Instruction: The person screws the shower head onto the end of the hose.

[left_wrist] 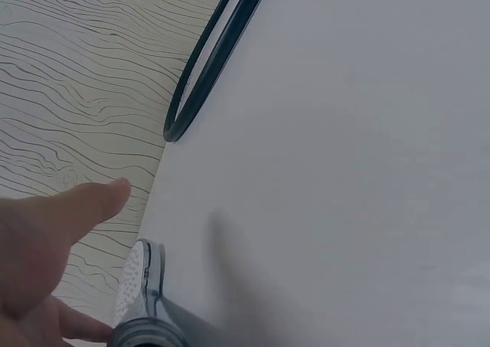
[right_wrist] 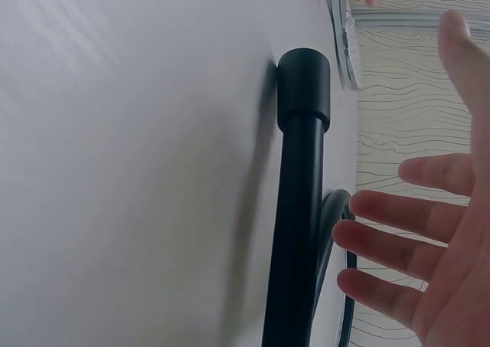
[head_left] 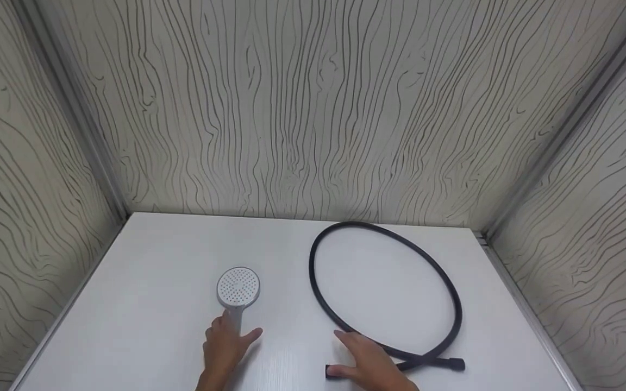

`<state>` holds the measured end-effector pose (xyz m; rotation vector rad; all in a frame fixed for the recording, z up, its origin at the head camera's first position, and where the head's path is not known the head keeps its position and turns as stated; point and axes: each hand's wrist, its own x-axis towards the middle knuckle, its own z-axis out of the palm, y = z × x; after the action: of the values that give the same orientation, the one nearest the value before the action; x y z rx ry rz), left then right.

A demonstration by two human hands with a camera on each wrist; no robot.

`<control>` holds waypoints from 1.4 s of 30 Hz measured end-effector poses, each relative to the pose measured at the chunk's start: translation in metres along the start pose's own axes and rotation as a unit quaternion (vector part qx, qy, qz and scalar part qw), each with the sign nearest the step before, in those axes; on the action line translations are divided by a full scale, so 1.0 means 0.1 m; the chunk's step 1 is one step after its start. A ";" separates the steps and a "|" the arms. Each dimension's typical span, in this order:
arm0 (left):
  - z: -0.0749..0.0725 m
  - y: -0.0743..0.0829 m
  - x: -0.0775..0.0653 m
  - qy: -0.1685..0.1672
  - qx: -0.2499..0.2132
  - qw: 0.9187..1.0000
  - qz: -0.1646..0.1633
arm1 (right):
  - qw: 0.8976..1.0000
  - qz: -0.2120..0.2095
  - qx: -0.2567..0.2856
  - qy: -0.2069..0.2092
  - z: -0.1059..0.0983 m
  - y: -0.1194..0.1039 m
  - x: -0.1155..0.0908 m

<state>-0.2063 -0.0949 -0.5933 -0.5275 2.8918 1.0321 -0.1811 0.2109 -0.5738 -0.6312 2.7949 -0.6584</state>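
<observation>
Back wall (head_left: 313,108), L wall (head_left: 8,217) & R wall (head_left: 606,228) all off-white w/ dark wavy woodgrain-type lines. Grey metal strips (head_left: 72,103) run down both rear corners. White tabletop (head_left: 144,304), rear edge by back wall; grey edging (head_left: 532,315) along L & R sides. Light soft, faint sheen nr front.

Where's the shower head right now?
In the head view, the shower head lies left of centre on the white tabletop, left of the black hose, with the left grip at its handle.
</observation>
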 end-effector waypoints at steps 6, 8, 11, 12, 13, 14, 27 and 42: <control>0.01 0.00 0.01 -0.003 0.016 1.000 -0.007 | 1.000 -0.005 -0.013 -0.018 0.04 0.02 0.01; 0.02 0.01 0.01 -0.002 0.017 1.000 -0.010 | 1.000 -0.007 -0.011 -0.022 0.05 0.03 0.01; 0.03 0.02 0.01 0.001 0.020 1.000 -0.011 | 1.000 -0.019 0.002 -0.024 0.05 0.04 0.00; 0.03 0.02 0.01 0.002 0.021 1.000 -0.011 | 0.999 -0.021 0.007 -0.026 0.05 0.05 0.00; 0.04 0.02 0.00 0.002 0.019 1.000 -0.012 | 0.999 -0.020 0.015 -0.028 0.05 0.05 0.00; 0.04 0.02 0.00 0.003 0.018 1.000 -0.012 | 0.999 -0.020 0.023 -0.030 0.05 0.05 0.00; 0.07 -0.01 0.04 0.003 0.016 1.000 -0.003 | 0.999 -0.028 0.006 -0.030 0.06 0.01 -0.02; 0.04 -0.03 0.07 -0.008 0.008 1.000 -0.013 | 0.996 0.015 0.051 -0.075 0.06 0.01 -0.04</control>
<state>-0.2121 -0.0967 -0.5997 -0.5517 2.8694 1.0034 -0.1757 0.2111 -0.5790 -0.5928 2.6099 -0.7125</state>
